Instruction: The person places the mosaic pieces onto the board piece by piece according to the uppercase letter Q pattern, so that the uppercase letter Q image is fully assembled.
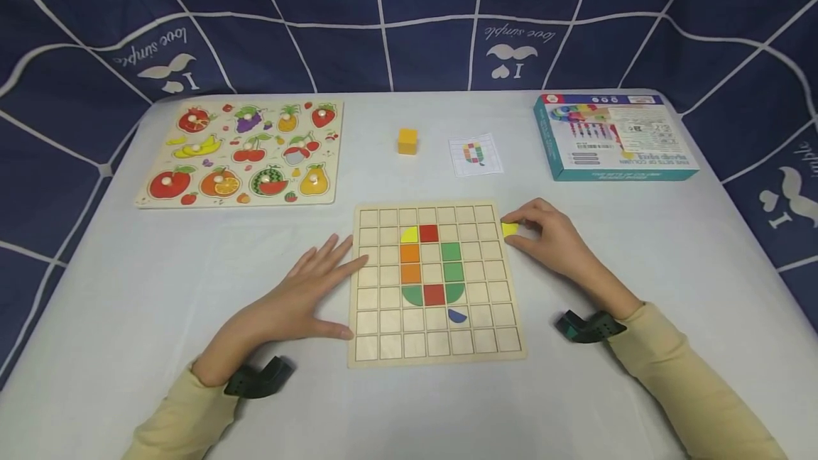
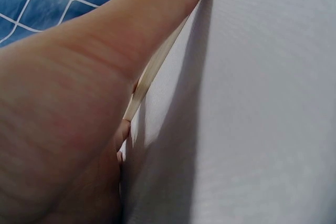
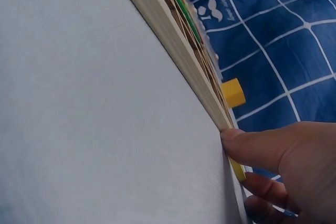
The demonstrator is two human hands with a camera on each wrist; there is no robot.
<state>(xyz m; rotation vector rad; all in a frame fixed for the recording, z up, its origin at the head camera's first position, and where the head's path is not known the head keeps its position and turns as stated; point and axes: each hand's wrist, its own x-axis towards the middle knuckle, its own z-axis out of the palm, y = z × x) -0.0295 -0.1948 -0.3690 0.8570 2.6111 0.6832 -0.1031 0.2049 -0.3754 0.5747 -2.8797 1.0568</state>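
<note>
A wooden grid board lies mid-table with coloured tiles set in a ring on it. The ring has a yellow rounded tile, red squares, orange squares, green squares and green rounded tiles. Below it lies a blue half-round tile. My left hand rests with spread fingers along the board's left edge. Just off the right edge, my right hand pinches a yellow tile between thumb and fingers; in the right wrist view this yellow tile shows edge-on.
Behind the board stand an orange cube and a paper card with a printed coloured ring pattern. A fruit peg puzzle lies at the back left, a teal-edged box at the back right. A dark blue cloth hangs behind the table.
</note>
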